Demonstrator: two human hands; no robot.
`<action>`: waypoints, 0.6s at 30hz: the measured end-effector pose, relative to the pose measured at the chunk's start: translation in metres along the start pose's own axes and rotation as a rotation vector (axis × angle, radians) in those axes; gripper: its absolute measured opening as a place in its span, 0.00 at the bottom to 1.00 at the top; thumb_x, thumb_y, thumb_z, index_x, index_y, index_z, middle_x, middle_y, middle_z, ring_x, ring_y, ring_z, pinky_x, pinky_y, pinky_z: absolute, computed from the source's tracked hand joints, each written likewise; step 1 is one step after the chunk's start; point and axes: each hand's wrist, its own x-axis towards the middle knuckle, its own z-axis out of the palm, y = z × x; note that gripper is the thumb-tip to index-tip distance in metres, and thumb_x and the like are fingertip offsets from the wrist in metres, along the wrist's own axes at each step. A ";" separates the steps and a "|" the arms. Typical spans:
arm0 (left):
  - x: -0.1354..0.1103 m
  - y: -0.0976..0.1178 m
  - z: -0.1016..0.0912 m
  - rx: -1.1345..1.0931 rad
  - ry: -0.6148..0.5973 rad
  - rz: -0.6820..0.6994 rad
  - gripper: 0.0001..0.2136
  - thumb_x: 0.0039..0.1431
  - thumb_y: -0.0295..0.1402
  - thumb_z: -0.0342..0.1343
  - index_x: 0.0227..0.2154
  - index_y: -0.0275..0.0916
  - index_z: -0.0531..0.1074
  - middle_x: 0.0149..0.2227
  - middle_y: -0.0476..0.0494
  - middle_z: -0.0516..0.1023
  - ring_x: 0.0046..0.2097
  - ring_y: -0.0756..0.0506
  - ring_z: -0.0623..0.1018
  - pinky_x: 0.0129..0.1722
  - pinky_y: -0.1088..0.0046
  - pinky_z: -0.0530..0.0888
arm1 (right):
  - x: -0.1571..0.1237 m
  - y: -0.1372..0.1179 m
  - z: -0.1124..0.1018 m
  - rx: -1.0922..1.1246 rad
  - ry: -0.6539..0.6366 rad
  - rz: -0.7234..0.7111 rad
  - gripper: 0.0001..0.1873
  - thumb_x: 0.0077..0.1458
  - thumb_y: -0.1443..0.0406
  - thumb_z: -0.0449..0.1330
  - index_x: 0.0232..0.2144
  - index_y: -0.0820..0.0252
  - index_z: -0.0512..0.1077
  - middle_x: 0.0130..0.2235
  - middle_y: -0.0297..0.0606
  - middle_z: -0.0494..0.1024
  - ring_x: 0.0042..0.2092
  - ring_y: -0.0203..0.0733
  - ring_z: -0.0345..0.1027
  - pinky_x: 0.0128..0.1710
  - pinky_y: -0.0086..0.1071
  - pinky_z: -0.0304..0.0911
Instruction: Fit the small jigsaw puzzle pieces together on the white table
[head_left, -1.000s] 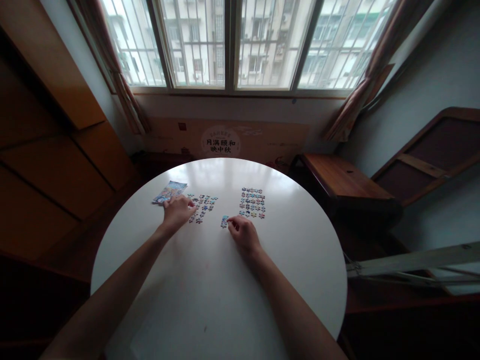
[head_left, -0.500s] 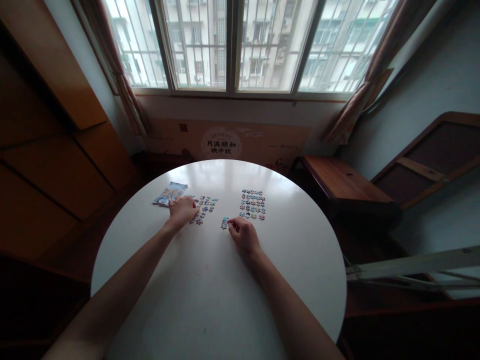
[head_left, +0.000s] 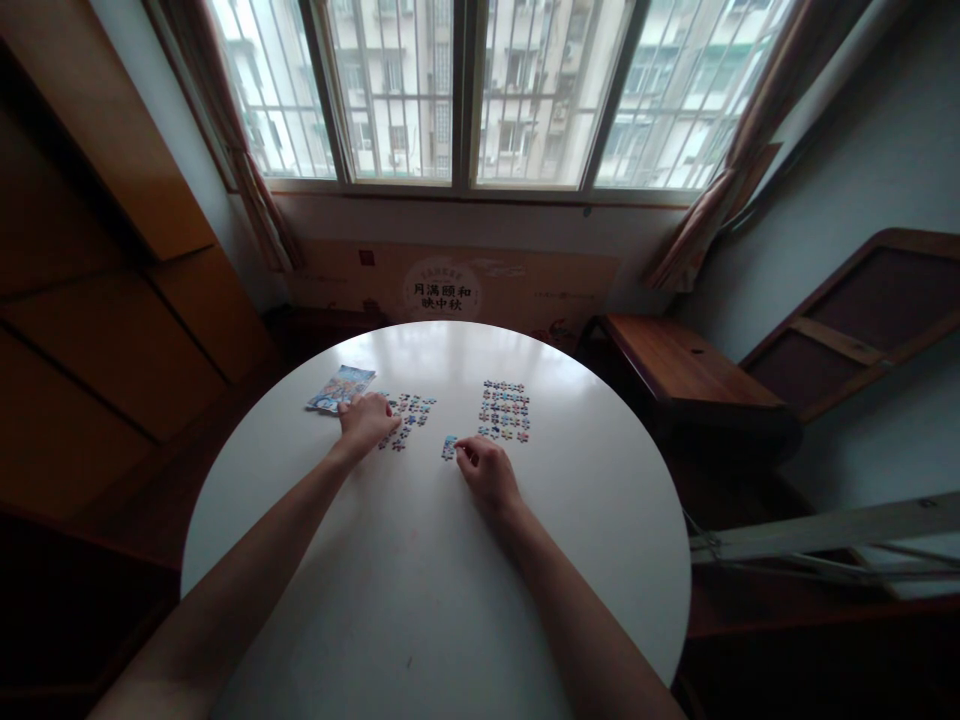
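My left hand (head_left: 366,418) is closed at the left group of loose jigsaw puzzle pieces (head_left: 412,411), fingertips down among them. Whatever its fingers pinch is hidden. Just beyond that wrist lies a printed picture sheet (head_left: 341,386), partly covered by the thumb side of the hand. Nearer the middle of the white table, my right hand (head_left: 486,466) is closed, with thumb and forefinger pinched at the right edge of a small block of joined puzzle pieces (head_left: 449,447). Behind it, more puzzle pieces (head_left: 505,409) lie in neat rows.
The round white table (head_left: 405,580) carries all the pieces. A wooden bench (head_left: 675,350) stands beyond its right edge, and a printed board (head_left: 517,285) leans under the barred window. Orange cabinets (head_left: 180,330) line the left side.
Both hands stay in nearly the same places, still closed. The view has shifted very slightly; no piece has clearly moved.
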 end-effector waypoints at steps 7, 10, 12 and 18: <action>0.002 0.003 0.002 0.068 0.002 0.036 0.11 0.47 0.38 0.54 0.30 0.41 0.78 0.37 0.37 0.79 0.46 0.34 0.74 0.47 0.54 0.61 | 0.001 0.000 0.000 -0.014 0.000 0.003 0.09 0.54 0.68 0.56 0.34 0.59 0.77 0.32 0.36 0.77 0.31 0.36 0.67 0.35 0.28 0.60; -0.002 0.006 0.002 0.113 0.034 0.090 0.11 0.49 0.36 0.52 0.30 0.39 0.78 0.39 0.37 0.79 0.47 0.35 0.73 0.48 0.56 0.60 | 0.001 0.000 0.000 -0.007 -0.005 0.002 0.09 0.53 0.68 0.56 0.34 0.59 0.77 0.33 0.36 0.77 0.31 0.36 0.67 0.35 0.28 0.60; -0.006 0.009 0.002 0.142 0.059 0.131 0.11 0.51 0.34 0.51 0.30 0.39 0.78 0.40 0.36 0.78 0.46 0.36 0.73 0.48 0.57 0.60 | 0.001 0.001 0.000 -0.005 -0.005 0.001 0.10 0.53 0.68 0.56 0.33 0.58 0.77 0.33 0.37 0.77 0.31 0.36 0.67 0.35 0.28 0.60; -0.011 0.011 -0.004 0.222 0.128 0.272 0.11 0.54 0.30 0.50 0.32 0.34 0.78 0.40 0.31 0.77 0.44 0.35 0.72 0.50 0.56 0.56 | 0.001 0.001 0.000 0.014 0.003 0.005 0.09 0.54 0.68 0.56 0.33 0.58 0.77 0.32 0.37 0.77 0.31 0.37 0.67 0.35 0.29 0.60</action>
